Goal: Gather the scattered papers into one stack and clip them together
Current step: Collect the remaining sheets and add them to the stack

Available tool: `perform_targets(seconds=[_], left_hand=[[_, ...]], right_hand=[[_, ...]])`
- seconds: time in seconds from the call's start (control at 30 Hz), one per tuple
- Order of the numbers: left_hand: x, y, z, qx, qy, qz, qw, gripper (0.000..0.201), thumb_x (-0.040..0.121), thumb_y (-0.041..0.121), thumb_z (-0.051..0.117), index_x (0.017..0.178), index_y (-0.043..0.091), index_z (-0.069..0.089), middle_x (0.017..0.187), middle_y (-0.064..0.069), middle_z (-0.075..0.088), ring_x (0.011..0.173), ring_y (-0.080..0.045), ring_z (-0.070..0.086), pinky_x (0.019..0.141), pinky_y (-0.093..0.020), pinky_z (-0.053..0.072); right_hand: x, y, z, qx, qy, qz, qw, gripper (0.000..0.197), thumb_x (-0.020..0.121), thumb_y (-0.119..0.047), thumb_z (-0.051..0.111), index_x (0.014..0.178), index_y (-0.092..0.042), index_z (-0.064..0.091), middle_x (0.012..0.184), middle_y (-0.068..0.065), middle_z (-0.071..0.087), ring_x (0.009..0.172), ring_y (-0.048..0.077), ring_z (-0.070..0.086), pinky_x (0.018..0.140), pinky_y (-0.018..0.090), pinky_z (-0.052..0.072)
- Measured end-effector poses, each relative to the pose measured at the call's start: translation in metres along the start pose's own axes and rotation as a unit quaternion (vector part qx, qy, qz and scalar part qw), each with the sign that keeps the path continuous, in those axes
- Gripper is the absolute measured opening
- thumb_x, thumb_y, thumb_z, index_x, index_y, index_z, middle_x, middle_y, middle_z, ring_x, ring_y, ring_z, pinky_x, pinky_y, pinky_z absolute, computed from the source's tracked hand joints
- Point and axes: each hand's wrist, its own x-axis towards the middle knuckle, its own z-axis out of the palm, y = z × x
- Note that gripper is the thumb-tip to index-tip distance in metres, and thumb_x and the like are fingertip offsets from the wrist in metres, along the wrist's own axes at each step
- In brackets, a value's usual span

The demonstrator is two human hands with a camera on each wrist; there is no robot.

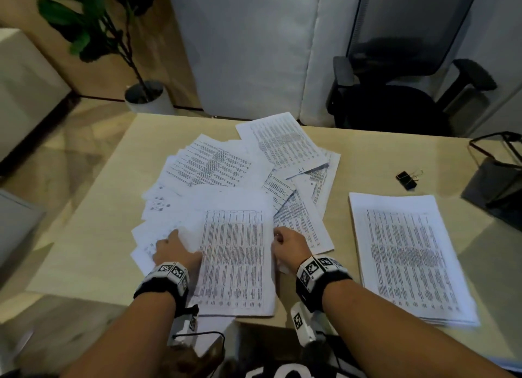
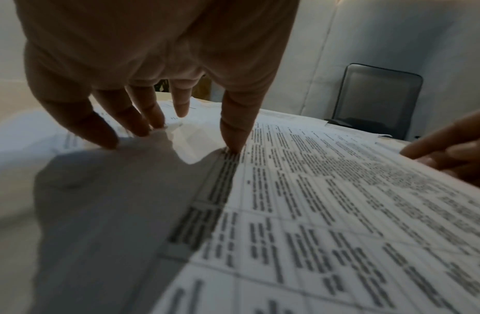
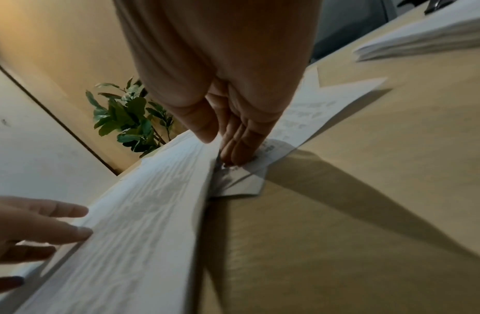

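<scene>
Several printed sheets (image 1: 226, 165) lie fanned out across the middle of the beige table (image 1: 84, 250). A front sheet (image 1: 234, 259) with table print lies nearest me, seen close up as the front sheet (image 2: 327, 201). My left hand (image 1: 176, 236) rests on the papers left of it, with straight, spread fingers (image 2: 233, 136) pressing down. My right hand (image 1: 282, 239) is at that sheet's right edge; in the right wrist view the right hand (image 3: 220, 146) pinches the lifted edge (image 3: 158, 208), thumb above and fingers below. A neat stack (image 1: 409, 256) lies to the right. Black binder clips (image 1: 406, 178) sit behind it.
A dark wire-framed holder (image 1: 497, 185) stands at the table's right edge. A black office chair (image 1: 395, 100) is behind the table and a potted plant (image 1: 113, 24) stands at the back left. The front sheet overhangs the table's near edge.
</scene>
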Motion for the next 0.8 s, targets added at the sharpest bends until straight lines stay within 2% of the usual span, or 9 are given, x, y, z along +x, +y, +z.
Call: perform_targets(seconds=[0.1,0.17,0.27,0.33,0.43,0.53,0.57,0.67,0.8], left_hand=[[0.0,0.001,0.002,-0.037,-0.036,0.042,0.998,0.088,0.068,0.037,0.075,0.142,0.011,0.036,0.136,-0.018,0.048,0.124,-0.037,0.048,0.101,-0.043,0.044],[-0.002,0.005,0.005,-0.066,-0.048,0.079,0.994,0.068,0.075,0.022,0.072,0.136,0.01,0.046,0.129,-0.013,0.057,0.119,-0.031,0.054,0.098,-0.034,0.043],[0.001,0.011,0.004,-0.08,-0.03,0.132,0.988,0.039,0.081,0.01,0.059,0.119,0.015,0.062,0.112,-0.009,0.066,0.109,-0.029,0.06,0.095,-0.031,0.044],[0.01,0.013,0.0,-0.058,0.0,0.141,0.988,0.042,0.079,0.015,0.06,0.121,0.021,0.061,0.121,-0.011,0.061,0.111,-0.03,0.058,0.099,-0.038,0.046],[0.024,0.013,-0.007,0.036,0.016,0.087,0.995,0.069,0.08,0.027,0.065,0.143,0.028,0.036,0.15,-0.01,0.03,0.135,-0.033,0.034,0.108,-0.046,0.036],[0.036,0.012,-0.01,0.094,-0.012,0.071,0.993,0.098,0.075,0.039,0.071,0.151,0.028,0.01,0.158,-0.006,0.011,0.143,-0.033,0.019,0.113,-0.048,0.029],[0.04,0.012,-0.01,0.108,-0.015,0.071,0.991,0.103,0.073,0.041,0.072,0.151,0.027,0.007,0.156,-0.006,0.013,0.141,-0.033,0.021,0.112,-0.049,0.031],[0.044,0.017,-0.017,0.136,-0.027,0.073,0.988,0.105,0.07,0.043,0.075,0.149,0.024,0.009,0.147,-0.008,0.023,0.133,-0.037,0.03,0.105,-0.049,0.04],[0.046,0.025,-0.023,0.129,-0.044,0.112,0.984,0.086,0.066,0.04,0.077,0.139,0.023,0.033,0.133,-0.009,0.044,0.121,-0.034,0.047,0.098,-0.046,0.046]], right_hand=[[0.003,-0.009,0.011,0.042,0.0,0.039,0.998,0.034,0.091,-0.018,0.054,0.124,-0.01,0.053,0.111,0.008,0.063,0.098,0.025,0.059,0.085,0.03,0.048],[0.005,-0.012,0.014,0.061,0.012,0.063,0.996,0.04,0.09,-0.02,0.054,0.128,-0.009,0.044,0.115,0.011,0.058,0.105,0.03,0.058,0.088,0.034,0.048],[0.009,-0.009,0.007,0.056,0.062,0.066,0.994,0.014,0.091,-0.01,0.051,0.104,-0.011,0.048,0.089,0.004,0.054,0.08,0.024,0.055,0.064,0.028,0.045],[0.01,-0.005,-0.004,0.086,0.116,0.066,0.987,0.009,0.087,-0.003,0.052,0.09,-0.011,0.049,0.078,0.003,0.051,0.072,0.023,0.052,0.055,0.026,0.04],[0.013,0.005,-0.022,0.13,0.164,0.06,0.976,0.016,0.085,-0.001,0.055,0.097,-0.01,0.06,0.085,0.008,0.062,0.077,0.025,0.058,0.063,0.027,0.046],[0.014,0.013,-0.037,0.155,0.177,0.037,0.971,0.007,0.083,-0.005,0.063,0.089,-0.008,0.064,0.085,0.014,0.067,0.08,0.026,0.061,0.072,0.036,0.053],[0.013,0.014,-0.041,0.15,0.179,0.024,0.972,0.001,0.083,-0.007,0.063,0.083,-0.007,0.064,0.082,0.018,0.066,0.076,0.025,0.06,0.069,0.035,0.052],[0.011,0.019,-0.053,0.125,0.198,0.013,0.972,0.018,0.09,-0.016,0.061,0.075,-0.006,0.062,0.078,0.02,0.06,0.061,0.019,0.051,0.054,0.023,0.041],[0.008,0.019,-0.066,0.202,0.216,0.035,0.954,0.012,0.088,-0.012,0.059,0.096,-0.015,0.068,0.08,0.009,0.062,0.064,0.016,0.054,0.055,0.024,0.044]])
